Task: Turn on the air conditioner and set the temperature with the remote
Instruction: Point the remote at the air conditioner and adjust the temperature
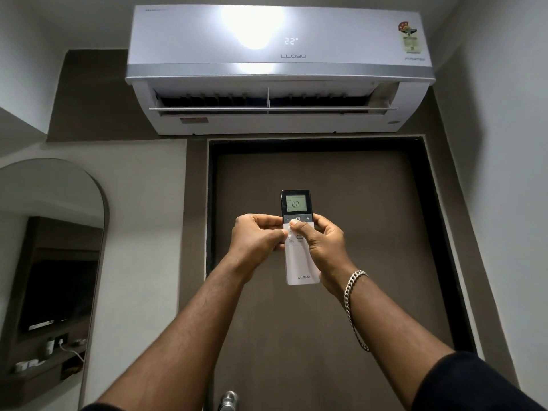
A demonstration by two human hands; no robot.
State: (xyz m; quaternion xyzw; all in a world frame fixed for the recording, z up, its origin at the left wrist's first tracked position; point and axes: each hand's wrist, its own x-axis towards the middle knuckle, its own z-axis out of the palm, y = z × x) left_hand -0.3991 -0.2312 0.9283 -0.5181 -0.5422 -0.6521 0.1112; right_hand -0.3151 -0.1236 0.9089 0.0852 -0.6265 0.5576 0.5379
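Note:
A white wall air conditioner [278, 69] hangs above the door, its front panel showing 22 and its lower flap open. I hold a slim white remote [301, 265] with a black top upright in front of the door; its screen reads 22. My left hand [256, 237] grips the remote's left edge. My right hand [321, 243] wraps its right side, thumb resting just below the power button between the minus and plus keys. A chain bracelet hangs on the right wrist.
A dark brown door [326, 321] with a black frame fills the wall ahead, its metal handle [228, 400] at the bottom edge. An arched mirror [50, 262] on the left wall reflects a shelf with small items. A plain wall stands close on the right.

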